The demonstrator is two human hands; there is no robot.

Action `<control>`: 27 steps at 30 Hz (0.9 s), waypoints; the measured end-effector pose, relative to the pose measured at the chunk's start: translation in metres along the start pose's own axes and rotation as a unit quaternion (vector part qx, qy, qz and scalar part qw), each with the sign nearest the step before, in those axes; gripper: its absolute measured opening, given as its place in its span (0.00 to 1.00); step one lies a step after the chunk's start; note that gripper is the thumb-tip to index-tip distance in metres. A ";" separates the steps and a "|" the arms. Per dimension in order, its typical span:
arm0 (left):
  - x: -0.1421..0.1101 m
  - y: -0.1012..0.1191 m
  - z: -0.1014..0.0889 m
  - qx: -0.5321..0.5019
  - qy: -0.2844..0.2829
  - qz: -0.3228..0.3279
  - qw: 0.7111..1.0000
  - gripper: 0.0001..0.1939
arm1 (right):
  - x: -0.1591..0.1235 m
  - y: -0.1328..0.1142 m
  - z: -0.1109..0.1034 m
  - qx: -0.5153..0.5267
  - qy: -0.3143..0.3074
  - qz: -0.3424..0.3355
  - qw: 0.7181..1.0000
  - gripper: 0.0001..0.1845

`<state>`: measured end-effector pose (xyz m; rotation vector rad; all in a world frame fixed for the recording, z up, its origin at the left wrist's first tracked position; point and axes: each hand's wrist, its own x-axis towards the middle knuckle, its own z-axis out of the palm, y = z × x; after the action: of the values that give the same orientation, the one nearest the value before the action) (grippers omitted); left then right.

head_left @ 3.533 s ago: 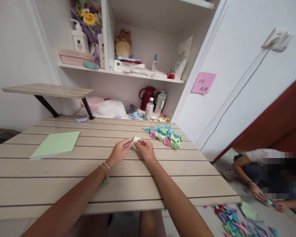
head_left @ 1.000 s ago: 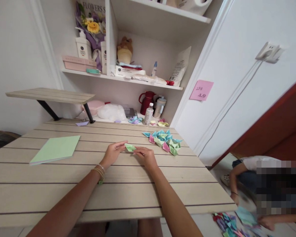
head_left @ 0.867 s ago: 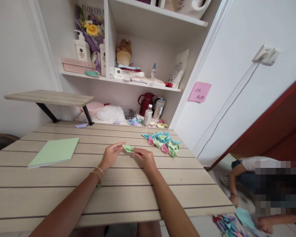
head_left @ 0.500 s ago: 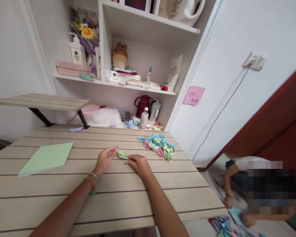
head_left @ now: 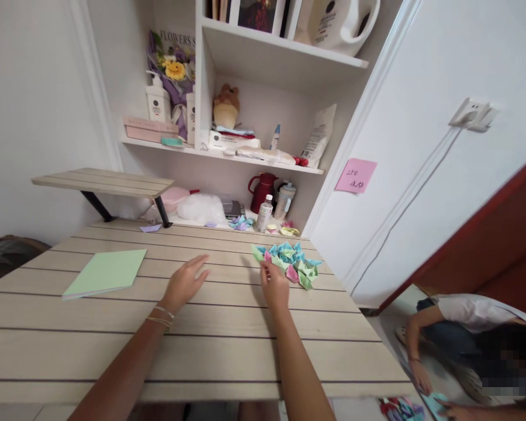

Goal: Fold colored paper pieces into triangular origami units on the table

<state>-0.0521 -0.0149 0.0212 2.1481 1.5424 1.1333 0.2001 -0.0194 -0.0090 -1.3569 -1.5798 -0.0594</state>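
Observation:
At the left end of a pile of folded paper boats [head_left: 296, 255], my right hand [head_left: 275, 285] has its fingers pinched at a small green paper boat [head_left: 257, 252]. The fingertips partly hide where they meet it. The pile has blue, green and pink pieces lying close together on the slatted table [head_left: 210, 351]. My left hand [head_left: 186, 283] hovers over the table's middle, fingers stretched out and apart, holding nothing. To its left lies a stack of light green paper sheets [head_left: 107, 272].
A small raised shelf [head_left: 105, 181] stands at the table's back left. Behind the table are a clear bottle [head_left: 264, 214], a red jug [head_left: 263, 192] and more folded paper [head_left: 241, 223]. At lower right, another person [head_left: 456, 333] crouches by folded papers [head_left: 401, 409].
My right hand has carried the green paper boat from the table's middle to the pile on the right. My left hand has let go of it and opened. The view has shifted slightly.

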 end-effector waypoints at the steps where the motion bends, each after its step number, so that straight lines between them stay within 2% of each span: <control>1: -0.001 -0.006 -0.012 0.061 0.017 -0.019 0.998 0.24 | 0.001 0.006 -0.004 -0.024 0.041 0.039 0.998 0.17; 3: -0.005 -0.022 -0.035 0.159 0.038 -0.076 0.984 0.28 | 0.002 0.016 -0.011 -0.074 0.101 0.107 0.986 0.18; 5: -0.012 -0.042 -0.055 0.243 0.038 -0.112 0.963 0.31 | 0.002 0.024 -0.016 -0.098 0.119 0.140 0.978 0.21; 7: -0.023 -0.060 -0.070 0.316 0.016 -0.145 0.937 0.34 | 0.001 0.027 -0.018 -0.102 0.113 0.150 0.977 0.25; 9: -0.036 -0.074 -0.081 0.379 0.006 -0.196 0.904 0.34 | 0.001 0.025 -0.016 -0.095 0.105 0.142 0.980 0.28; 10: -0.041 -0.078 -0.085 0.392 -0.011 -0.203 0.897 0.33 | 0.001 0.022 -0.013 -0.089 0.099 0.130 0.983 0.29; 13: -0.051 -0.080 -0.091 0.399 -0.057 -0.181 0.897 0.26 | -0.002 0.010 -0.002 -0.056 0.048 0.067 0.995 0.26; 17: -0.052 -0.072 -0.093 0.416 -0.081 -0.170 0.890 0.22 | -0.009 -0.008 0.010 -0.003 -0.047 -0.016 0.999 0.21; 22: -0.052 -0.069 -0.096 0.416 -0.050 -0.195 0.887 0.18 | -0.016 -0.019 0.014 0.035 -0.122 -0.057 0.990 0.17; 27: -0.055 -0.068 -0.102 0.356 -0.003 -0.244 0.902 0.17 | -0.016 -0.018 0.016 0.075 -0.154 -0.053 0.984 0.15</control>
<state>-0.1784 -0.0589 0.0230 1.8988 2.5872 0.4175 0.1739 -0.0282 -0.0182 -1.2063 -1.8744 0.2113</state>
